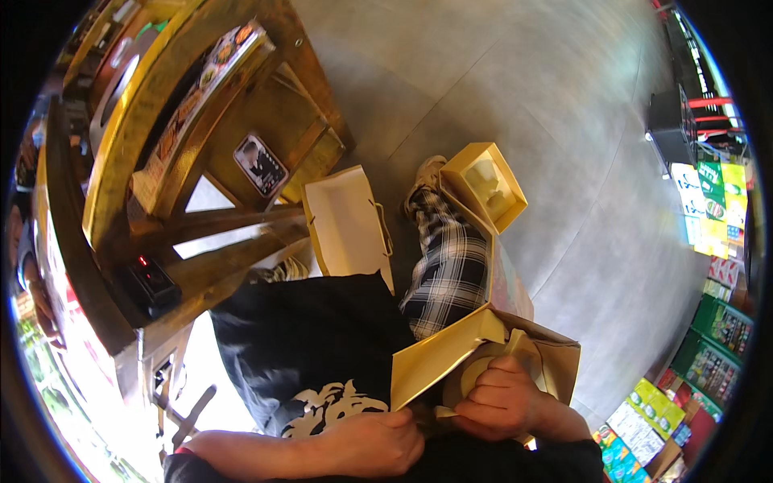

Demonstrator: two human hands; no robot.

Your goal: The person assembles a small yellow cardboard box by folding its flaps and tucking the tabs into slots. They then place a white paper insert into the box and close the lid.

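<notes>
An open cardboard box [555, 362] with a gold-coloured flap [439, 354] sits on my lap. Inside it shows a pale round thing [527, 354], partly covered by my right hand [503, 398]. That hand is closed in a fist over the box, with a small pale edge by its fingers; what it grips is hidden. My left hand [374, 443] is closed at the near corner of the flap, its fingertips turned away, so its hold cannot be made out. A second gold box [507, 201], open with a moulded pale insert, lies beyond my knee, joined to a long panel.
To the left stands a wooden table frame [298, 64] with a phone [262, 165] showing a picture and a black device [149, 282] with a red display. A pale paper bag [346, 225] stands between it and my leg. Stacked colourful packages [644, 427] line the right side.
</notes>
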